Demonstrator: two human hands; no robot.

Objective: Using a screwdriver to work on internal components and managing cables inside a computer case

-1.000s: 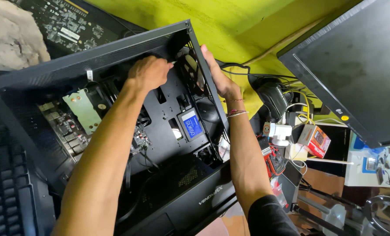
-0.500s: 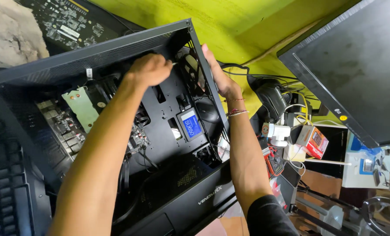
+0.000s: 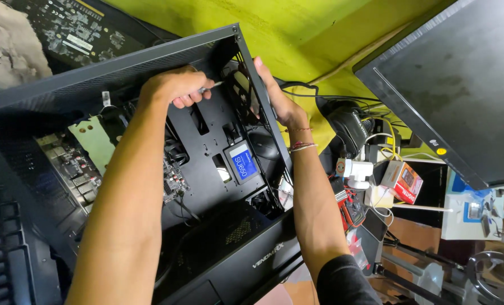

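Silver metal shows between the curled fingers [image 3: 191, 97] of the left hand [image 3: 175, 86]: a thin tool shaft [image 3: 211, 86] is pinched there, its tip pointing toward the top corner of the black computer case [image 3: 122, 68]. The rest of the tool is hidden in the fist, so its kind cannot be told for certain. The right hand [image 3: 277, 99] lies flat against the outer edge of the case frame, fingers stretched upward along the metal and wrapped over its rim rather than clenched; thin bracelets [image 3: 301, 146] circle the wrist.

Both hands meet at the upper right corner of the case, which lies tilted and open toward the camera. Inside it, just below the left hand, sits a black mounting plate with cut-outs, and on that plate a small drive with a blue label [image 3: 244, 162]. To the left of the forearm a green circuit board [image 3: 96, 141] and the darker motherboard [image 3: 71, 166] are visible deep in the case.

Beyond the case, a yellow-green cloth [image 3: 319, 34] covers the surface behind. A dark monitor [image 3: 450, 85] leans at the right. Below it stand a small red box [image 3: 401, 181], a white adapter [image 3: 355, 169] and tangled cables [image 3: 353, 127]. A black keyboard [image 3: 3, 260] lies at the lower left edge, and another circuit board [image 3: 74, 31] rests at the top left.
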